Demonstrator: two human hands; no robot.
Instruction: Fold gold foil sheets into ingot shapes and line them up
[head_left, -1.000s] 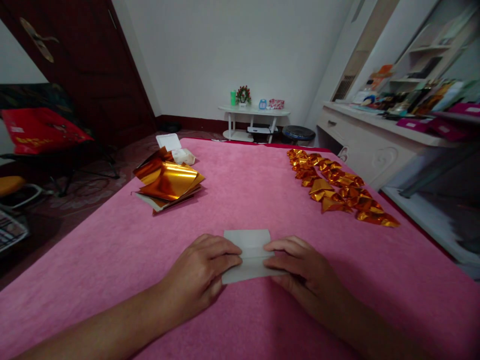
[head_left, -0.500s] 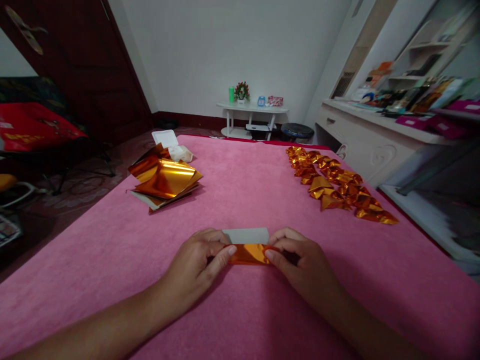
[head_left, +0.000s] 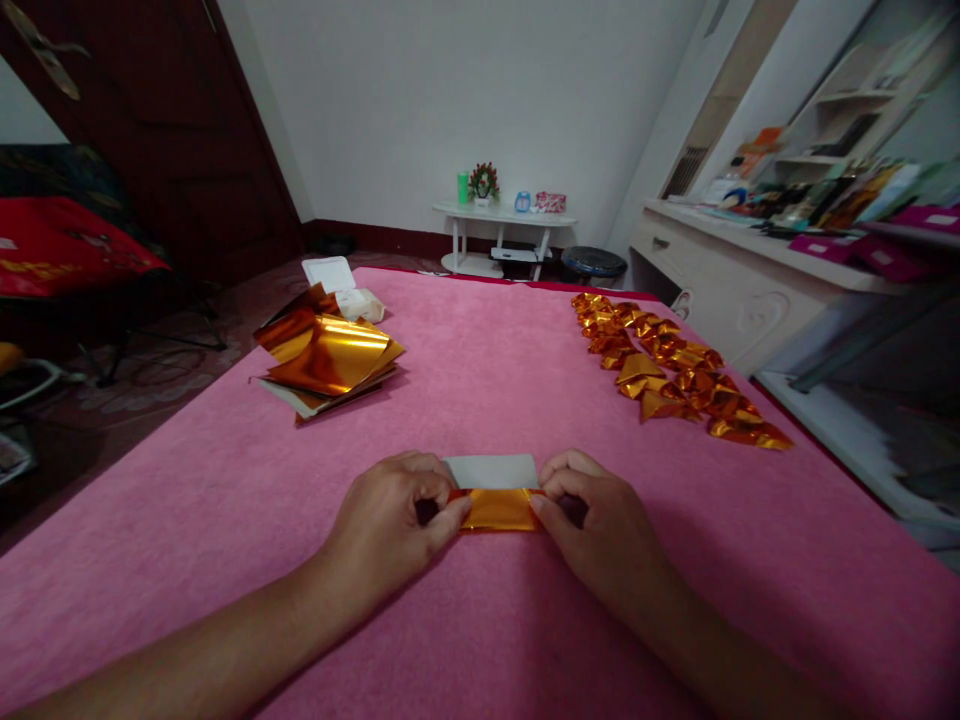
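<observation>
A sheet of gold foil paper [head_left: 499,509] lies on the pink cloth in front of me, its near part folded over with the shiny side up. Beyond the fold, a strip of its pale grey back shows. My left hand [head_left: 401,510] pinches the fold's left end between thumb and fingers. At the right end, my right hand [head_left: 596,515] grips it the same way, thumb on the gold side. The fingertips under and behind the paper are partly hidden.
Left on the pink-covered table [head_left: 480,370] is a stack of gold foil sheets [head_left: 337,355], with a white packet [head_left: 358,304] behind it. Several folded gold foil pieces [head_left: 667,370] sit in rows at the right. A white dresser [head_left: 742,270] stands beyond the right edge.
Both thumbs have shifted slightly along the fold, and the gold strip looks flatter and smoother. Both hands keep their hold on the paper; the stack and folded pieces stay put.
</observation>
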